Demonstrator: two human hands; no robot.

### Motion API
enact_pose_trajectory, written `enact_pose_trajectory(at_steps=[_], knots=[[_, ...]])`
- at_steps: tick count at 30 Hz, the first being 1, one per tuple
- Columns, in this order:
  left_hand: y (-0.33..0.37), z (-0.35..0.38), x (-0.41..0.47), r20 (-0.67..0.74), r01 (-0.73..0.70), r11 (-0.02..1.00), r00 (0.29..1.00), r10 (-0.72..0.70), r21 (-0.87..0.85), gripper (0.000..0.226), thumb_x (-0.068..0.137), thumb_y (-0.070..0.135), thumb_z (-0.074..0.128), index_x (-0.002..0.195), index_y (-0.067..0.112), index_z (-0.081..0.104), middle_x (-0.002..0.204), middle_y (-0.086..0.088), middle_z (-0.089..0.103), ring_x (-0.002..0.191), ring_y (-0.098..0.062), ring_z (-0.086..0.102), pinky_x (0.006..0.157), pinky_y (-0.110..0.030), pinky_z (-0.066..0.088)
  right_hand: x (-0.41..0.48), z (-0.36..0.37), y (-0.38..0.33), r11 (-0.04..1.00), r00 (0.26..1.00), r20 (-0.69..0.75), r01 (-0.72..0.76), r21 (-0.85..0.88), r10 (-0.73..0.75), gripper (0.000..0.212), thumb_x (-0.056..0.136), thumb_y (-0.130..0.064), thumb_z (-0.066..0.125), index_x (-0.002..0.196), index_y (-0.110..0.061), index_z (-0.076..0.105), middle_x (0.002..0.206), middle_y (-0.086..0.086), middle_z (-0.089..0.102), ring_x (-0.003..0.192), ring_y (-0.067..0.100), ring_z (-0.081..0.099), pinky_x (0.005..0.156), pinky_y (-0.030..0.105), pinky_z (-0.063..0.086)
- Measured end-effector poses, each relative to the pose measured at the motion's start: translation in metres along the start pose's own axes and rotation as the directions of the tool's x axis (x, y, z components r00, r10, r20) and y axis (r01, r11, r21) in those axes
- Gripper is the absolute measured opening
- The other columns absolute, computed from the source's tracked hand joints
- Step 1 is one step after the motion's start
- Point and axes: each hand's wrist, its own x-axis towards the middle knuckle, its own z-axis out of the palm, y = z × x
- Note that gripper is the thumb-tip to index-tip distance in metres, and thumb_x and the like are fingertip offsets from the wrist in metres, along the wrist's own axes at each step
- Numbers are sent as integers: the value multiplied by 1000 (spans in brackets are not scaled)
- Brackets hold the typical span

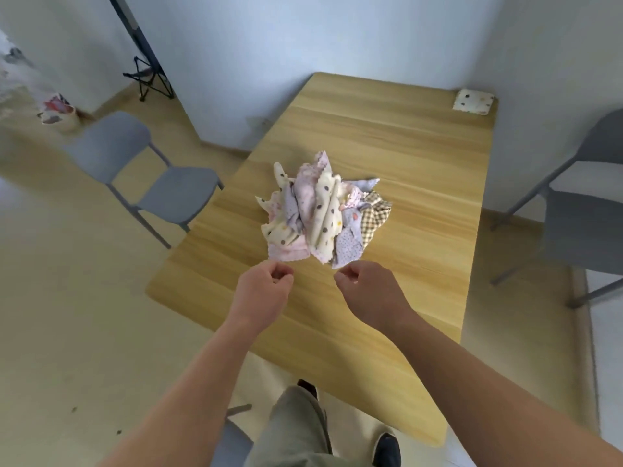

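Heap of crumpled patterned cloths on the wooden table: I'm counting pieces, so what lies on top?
A cream cloth with dark dots lies on top of the heap, a brown checked cloth at its right edge. Cloths underneath are covered, so they cannot be counted.

Left grip (261, 291) and right grip (367, 293): bare, forearms uncovered up to the frame edge. Legs: loose grey-green trousers (296, 433), creased along the leg. Feet: nearer shoe (387, 446) dark with a pale rim; farther shoe (306, 387) dark, mostly hidden.
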Motion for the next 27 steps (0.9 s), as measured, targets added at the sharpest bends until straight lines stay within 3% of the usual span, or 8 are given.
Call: enact_pose_trajectory(at_steps=[3,6,12,16,20,22,25,27], knots=[[-13,-18,50,29,-31,1000,999,31,-5,13,99,23,59,107,28,68,91,11,70,77,-8,66,62,-19,47,27,17,-16,999,998,-52,-34,-18,33,22,100,-26,54,105,-16,73,98,-3,73,89,16,63,75,29,46],[-30,-20,106,93,-77,997,993,74,29,26,97,23,60,123,22,67,115,6,69,96,-16,67,83,-28,51,59,32,-26,994,992,-81,-104,-30,101,24,101,-28,52,112,-20,71,106,-5,72,94,17,66,78,30,52],[-48,-17,206,331,-195,961,936,122,198,48,97,31,58,144,24,52,153,-1,45,136,-20,48,108,-34,41,118,64,-54,969,956,-166,-247,-13,242,27,103,-28,49,122,-24,68,126,-6,68,80,10,62,59,17,45],[-49,-8,228,403,-270,942,899,172,199,49,98,33,58,145,22,49,158,2,33,141,-16,40,109,-32,39,129,80,-54,953,932,-201,-303,29,303,28,102,-28,50,123,-25,68,136,-7,63,59,1,58,49,13,39],[-55,10,229,442,-269,935,885,146,231,50,100,28,57,147,19,45,160,-2,26,127,-18,52,95,-28,43,125,90,-47,947,918,-233,-314,72,322,27,102,-28,51,122,-25,68,97,-12,67,51,-3,55,47,9,35],[-57,18,228,434,-275,924,890,140,265,51,100,26,57,148,17,45,160,-7,25,118,-18,54,89,-26,40,123,95,-41,951,920,-240,-297,93,310,27,102,-29,51,122,-25,68,94,-13,64,55,-2,55,48,10,36],[-66,35,224,393,-365,880,890,232,305,49,99,25,59,145,14,45,160,-11,26,132,-25,47,96,-31,40,119,108,-24,962,925,-274,-226,154,262,26,102,-30,51,123,-26,67,89,-15,64,52,-1,57,45,12,39],[-69,39,225,339,-381,877,899,277,292,35,98,24,60,130,17,50,156,-10,29,118,-26,51,89,-30,40,119,115,-15,974,929,-307,-162,160,205,26,102,-29,51,123,-25,66,88,-14,65,48,-1,55,45,14,39]])
